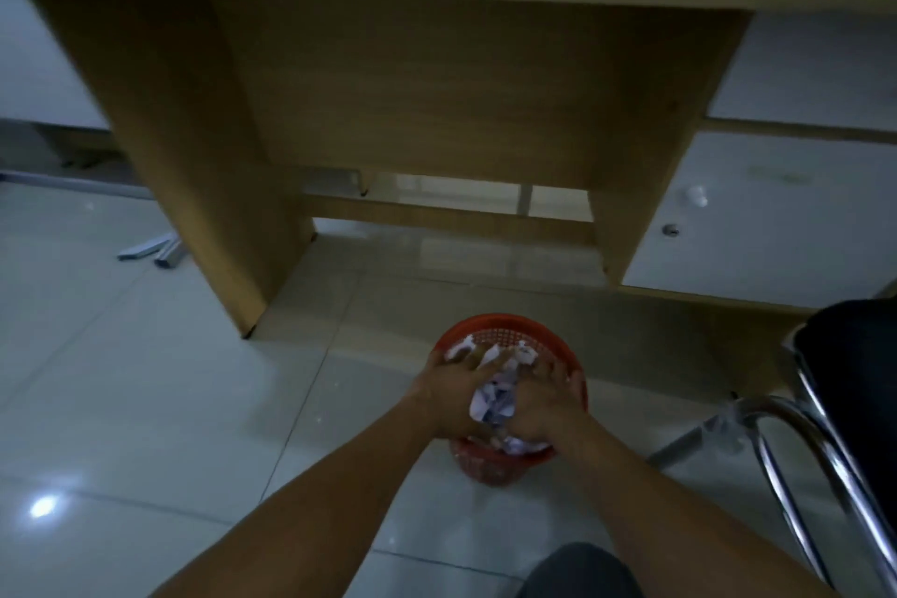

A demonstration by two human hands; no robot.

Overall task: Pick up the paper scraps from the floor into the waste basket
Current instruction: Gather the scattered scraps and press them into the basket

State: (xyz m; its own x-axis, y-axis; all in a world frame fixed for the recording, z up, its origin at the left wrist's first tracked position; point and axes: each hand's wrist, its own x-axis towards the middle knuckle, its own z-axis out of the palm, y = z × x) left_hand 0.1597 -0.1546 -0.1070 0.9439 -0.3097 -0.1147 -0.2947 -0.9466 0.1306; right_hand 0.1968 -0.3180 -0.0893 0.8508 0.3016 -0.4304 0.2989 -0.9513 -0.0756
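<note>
A round red mesh waste basket stands on the tiled floor in front of the desk. Crumpled white paper scraps fill it to the rim. My left hand and my right hand are both over the basket's mouth, fingers spread and curled around the heap of paper from either side. The paper bulges up between the two hands. The hands hide most of the basket's near rim.
A wooden desk with white drawer fronts stands behind the basket. A chrome-framed chair with a dark seat is close on the right. Metal bars lie on the floor at left. My knee shows at bottom.
</note>
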